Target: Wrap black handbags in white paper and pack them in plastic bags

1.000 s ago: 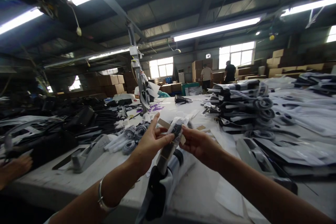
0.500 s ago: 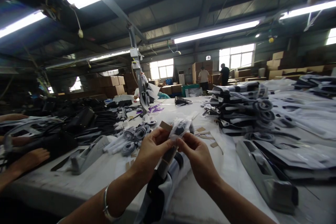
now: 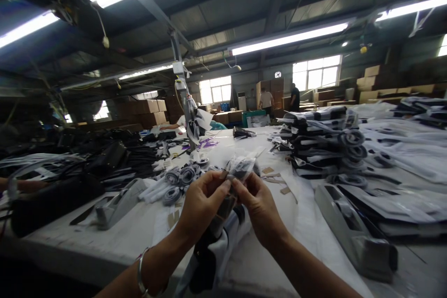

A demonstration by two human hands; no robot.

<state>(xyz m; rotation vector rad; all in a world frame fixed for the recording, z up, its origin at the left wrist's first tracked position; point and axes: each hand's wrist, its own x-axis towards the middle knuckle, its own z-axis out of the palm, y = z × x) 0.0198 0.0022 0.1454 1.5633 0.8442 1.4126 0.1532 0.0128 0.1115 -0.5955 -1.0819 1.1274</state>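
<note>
Fingers (image 3: 213, 178) bent and drawn nearly together, a person's left hand (image 3: 199, 201) and right hand (image 3: 262, 209) pinch a clear wrapper (image 3: 241, 166) from either side above a white table (image 3: 258, 263). A black-and-white bundle (image 3: 204, 267) sits beneath the hands, at the table's near edge. Gray rolls (image 3: 187, 175) lie to the left; a gray dispenser (image 3: 354, 237) stands at right, beside a stack (image 3: 314, 142) of folded goods.

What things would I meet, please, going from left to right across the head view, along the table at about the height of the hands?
Long black bundle → left grey plastic device → left hand → right hand → right grey plastic device.
</note>
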